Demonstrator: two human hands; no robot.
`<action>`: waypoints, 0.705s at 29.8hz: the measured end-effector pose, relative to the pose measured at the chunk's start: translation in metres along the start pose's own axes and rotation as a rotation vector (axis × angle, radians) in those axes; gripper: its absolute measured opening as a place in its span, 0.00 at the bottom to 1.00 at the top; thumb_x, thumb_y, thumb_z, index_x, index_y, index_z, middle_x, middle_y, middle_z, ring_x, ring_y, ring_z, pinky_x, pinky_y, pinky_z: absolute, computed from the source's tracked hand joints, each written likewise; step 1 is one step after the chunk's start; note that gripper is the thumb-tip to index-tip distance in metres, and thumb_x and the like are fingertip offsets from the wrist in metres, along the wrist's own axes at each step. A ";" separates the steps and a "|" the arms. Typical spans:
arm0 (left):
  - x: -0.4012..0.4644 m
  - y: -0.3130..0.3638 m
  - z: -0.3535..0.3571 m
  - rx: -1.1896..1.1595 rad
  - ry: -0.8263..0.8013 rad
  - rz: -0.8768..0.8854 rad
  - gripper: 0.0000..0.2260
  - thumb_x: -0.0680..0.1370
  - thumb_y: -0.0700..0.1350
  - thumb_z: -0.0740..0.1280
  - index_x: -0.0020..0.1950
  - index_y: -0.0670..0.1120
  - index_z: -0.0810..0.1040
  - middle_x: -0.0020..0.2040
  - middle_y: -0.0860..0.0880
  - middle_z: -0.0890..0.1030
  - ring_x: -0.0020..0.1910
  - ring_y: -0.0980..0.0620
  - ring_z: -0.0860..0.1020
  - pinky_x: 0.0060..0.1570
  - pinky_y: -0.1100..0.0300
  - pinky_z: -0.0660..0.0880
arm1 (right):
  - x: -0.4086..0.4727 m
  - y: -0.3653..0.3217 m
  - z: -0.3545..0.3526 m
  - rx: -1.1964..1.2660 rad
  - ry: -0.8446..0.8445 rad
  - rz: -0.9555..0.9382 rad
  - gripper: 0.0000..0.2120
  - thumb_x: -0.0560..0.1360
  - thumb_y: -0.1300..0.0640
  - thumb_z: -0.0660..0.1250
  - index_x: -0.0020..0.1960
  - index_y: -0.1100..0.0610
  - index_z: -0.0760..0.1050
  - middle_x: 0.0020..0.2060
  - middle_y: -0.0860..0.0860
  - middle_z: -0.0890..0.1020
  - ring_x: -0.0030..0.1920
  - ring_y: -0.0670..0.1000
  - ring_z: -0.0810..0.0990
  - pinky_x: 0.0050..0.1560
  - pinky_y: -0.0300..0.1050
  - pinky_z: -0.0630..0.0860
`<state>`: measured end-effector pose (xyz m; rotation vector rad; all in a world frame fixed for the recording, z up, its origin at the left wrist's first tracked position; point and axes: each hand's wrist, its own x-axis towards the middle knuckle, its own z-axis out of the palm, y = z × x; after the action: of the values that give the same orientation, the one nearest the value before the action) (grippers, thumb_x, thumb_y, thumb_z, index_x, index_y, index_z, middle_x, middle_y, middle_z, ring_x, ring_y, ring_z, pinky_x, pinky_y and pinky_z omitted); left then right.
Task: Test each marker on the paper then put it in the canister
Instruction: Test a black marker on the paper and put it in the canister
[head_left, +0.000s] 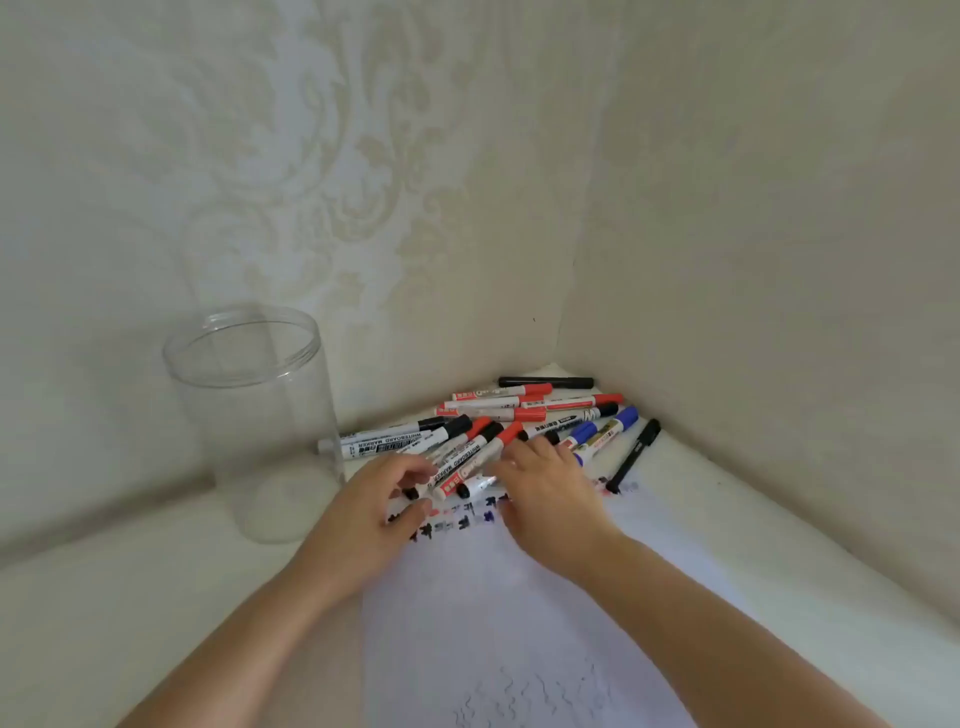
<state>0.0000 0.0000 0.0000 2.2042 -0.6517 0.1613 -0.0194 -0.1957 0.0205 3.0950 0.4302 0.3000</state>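
Both hands reach into marker pile (498, 431) in wall corner on white counter (130, 597). Left hand (376, 512) fingers curled near black-capped marker; grip unclear. Right hand (545, 488) fingers spread flat on markers. Paper (498, 623) beneath wrists. Clear canister (254, 415) upright, left of pile.

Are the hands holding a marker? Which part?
Cannot tell. Both the left hand and right hand reach into the marker pile, fingers touching markers, but no clear grip shows.
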 end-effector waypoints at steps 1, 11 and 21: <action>0.001 -0.002 0.001 -0.003 0.023 0.014 0.14 0.74 0.40 0.66 0.53 0.58 0.71 0.52 0.58 0.76 0.52 0.64 0.73 0.52 0.75 0.66 | 0.007 -0.003 0.002 -0.058 -0.002 -0.049 0.20 0.74 0.61 0.61 0.66 0.53 0.69 0.61 0.52 0.75 0.62 0.55 0.69 0.64 0.50 0.64; -0.006 -0.006 0.003 -0.013 0.102 0.045 0.11 0.70 0.57 0.58 0.52 0.67 0.68 0.55 0.66 0.72 0.54 0.68 0.71 0.50 0.79 0.63 | 0.026 -0.003 0.003 -0.052 0.260 -0.397 0.17 0.60 0.64 0.72 0.47 0.53 0.75 0.37 0.48 0.81 0.40 0.50 0.78 0.45 0.42 0.69; -0.016 0.019 0.010 -0.140 0.006 0.097 0.09 0.74 0.61 0.52 0.52 0.65 0.67 0.47 0.62 0.77 0.45 0.62 0.75 0.44 0.67 0.71 | -0.017 -0.030 -0.036 1.534 0.303 0.223 0.10 0.69 0.58 0.67 0.50 0.55 0.73 0.44 0.60 0.78 0.40 0.53 0.75 0.45 0.48 0.74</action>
<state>-0.0238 -0.0107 0.0012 2.0387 -0.7447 0.1671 -0.0507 -0.1722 0.0518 4.6391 0.4256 0.7135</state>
